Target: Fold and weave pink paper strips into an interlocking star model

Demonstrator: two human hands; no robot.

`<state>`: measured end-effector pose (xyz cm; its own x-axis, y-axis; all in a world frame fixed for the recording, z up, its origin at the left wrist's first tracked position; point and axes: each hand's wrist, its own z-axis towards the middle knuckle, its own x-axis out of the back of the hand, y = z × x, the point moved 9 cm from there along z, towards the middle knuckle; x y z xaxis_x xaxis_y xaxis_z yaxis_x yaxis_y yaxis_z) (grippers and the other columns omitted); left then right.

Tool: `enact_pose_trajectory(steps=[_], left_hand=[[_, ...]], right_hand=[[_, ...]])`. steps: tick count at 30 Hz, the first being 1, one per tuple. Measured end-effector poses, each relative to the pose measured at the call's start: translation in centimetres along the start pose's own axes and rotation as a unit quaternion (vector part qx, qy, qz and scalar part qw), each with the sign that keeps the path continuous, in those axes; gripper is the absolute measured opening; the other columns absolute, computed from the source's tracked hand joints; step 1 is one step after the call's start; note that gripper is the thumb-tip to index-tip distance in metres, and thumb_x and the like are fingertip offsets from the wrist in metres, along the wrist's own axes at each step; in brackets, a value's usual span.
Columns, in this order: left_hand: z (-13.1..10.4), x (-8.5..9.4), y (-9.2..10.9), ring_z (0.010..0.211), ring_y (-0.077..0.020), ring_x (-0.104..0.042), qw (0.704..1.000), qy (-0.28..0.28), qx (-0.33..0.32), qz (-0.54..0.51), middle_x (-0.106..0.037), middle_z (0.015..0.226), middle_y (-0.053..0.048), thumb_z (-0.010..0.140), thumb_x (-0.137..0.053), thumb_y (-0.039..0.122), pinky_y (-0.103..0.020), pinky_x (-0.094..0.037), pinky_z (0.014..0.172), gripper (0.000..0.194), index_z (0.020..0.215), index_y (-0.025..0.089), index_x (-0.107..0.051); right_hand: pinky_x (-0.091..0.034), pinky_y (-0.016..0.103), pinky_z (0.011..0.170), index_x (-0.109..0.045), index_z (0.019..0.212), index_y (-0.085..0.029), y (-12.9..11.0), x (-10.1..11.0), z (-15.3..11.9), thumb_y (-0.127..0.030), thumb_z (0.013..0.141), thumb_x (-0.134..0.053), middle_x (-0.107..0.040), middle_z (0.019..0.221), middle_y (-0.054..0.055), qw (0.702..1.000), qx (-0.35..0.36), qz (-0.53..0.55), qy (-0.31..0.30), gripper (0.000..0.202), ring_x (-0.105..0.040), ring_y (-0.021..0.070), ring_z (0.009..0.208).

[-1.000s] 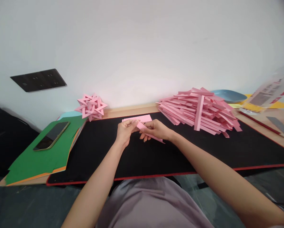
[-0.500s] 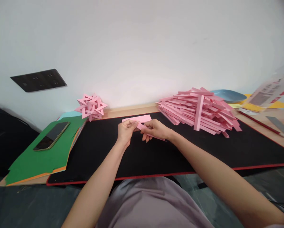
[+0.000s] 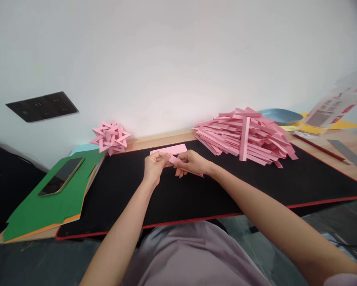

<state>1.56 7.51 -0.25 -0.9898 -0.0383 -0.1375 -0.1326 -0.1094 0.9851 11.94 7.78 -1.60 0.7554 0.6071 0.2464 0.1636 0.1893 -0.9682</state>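
Observation:
Between my two hands is a narrow pink paper strip [image 3: 193, 171], held above the black mat [image 3: 190, 198]. My left hand [image 3: 155, 165] pinches its left end between thumb and fingers. My right hand [image 3: 192, 162] is closed on the strip, which sticks out below the palm toward the right. Just behind my fingers lies another flat pink paper piece [image 3: 177, 149], partly hidden by my left hand. A large heap of folded pink strips [image 3: 226, 137] is to the right, and a pink paper star [image 3: 110, 137] stands at the back left.
At the left, a phone [image 3: 61, 176] rests on green paper sheets [image 3: 41, 210]. At the right are a blue dish [image 3: 281, 116], a clear plastic bottle [image 3: 330, 107], yellow paper [image 3: 345, 124], a red pencil [image 3: 318, 148] and a ruler [image 3: 350, 155]. The wall [image 3: 166, 59] rises behind.
The camera view has shifted slightly, so most things appear a little further left. Both hands keep their hold on the strip with hardly any change.

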Motion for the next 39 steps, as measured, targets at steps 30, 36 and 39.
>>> enact_pose_trajectory(steps=[30, 36, 39], left_hand=[[0.5, 2.7, 1.3, 0.068, -0.016, -0.063, 0.993, 0.091, -0.063, -0.03, -0.066, 0.069, -0.002, 0.053, -0.077, 0.026, -0.035, -0.054, 0.069, 0.032, 0.077, 0.012, -0.061], [0.1, 0.3, -0.5, 0.07, -0.0179, -0.064, 0.998, -0.012, 0.041, -0.053, -0.068, 0.074, -0.006, 0.051, -0.079, 0.025, -0.038, -0.052, 0.076, 0.03, 0.073, 0.009, -0.067], [0.0, -0.1, -0.8, 0.067, -0.018, -0.064, 0.997, -0.019, 0.045, -0.052, -0.068, 0.071, -0.007, 0.054, -0.078, 0.028, -0.038, -0.053, 0.075, 0.027, 0.07, 0.008, -0.068]], right_hand=[[-0.05, 0.019, 0.052, -0.058, 0.084, -0.009, -0.4, 0.8, -0.1, -0.036, 0.078, -0.058, -0.068, 0.079, 0.009, 0.999, 0.018, -0.03, 0.017, 0.027, -0.063, 0.0099, 0.059], [-0.05, 0.02, 0.052, -0.058, 0.087, -0.009, -0.7, 0.7, -0.1, -0.038, 0.078, -0.056, -0.067, 0.079, 0.009, 0.999, 0.04, -0.026, 0.019, 0.03, -0.063, 0.0103, 0.059], [-0.05, 0.02, 0.052, -0.058, 0.089, -0.009, -0.9, 0.5, -0.1, -0.038, 0.079, -0.056, -0.067, 0.08, 0.009, 0.998, 0.049, -0.026, 0.011, 0.031, -0.062, 0.0104, 0.059]])
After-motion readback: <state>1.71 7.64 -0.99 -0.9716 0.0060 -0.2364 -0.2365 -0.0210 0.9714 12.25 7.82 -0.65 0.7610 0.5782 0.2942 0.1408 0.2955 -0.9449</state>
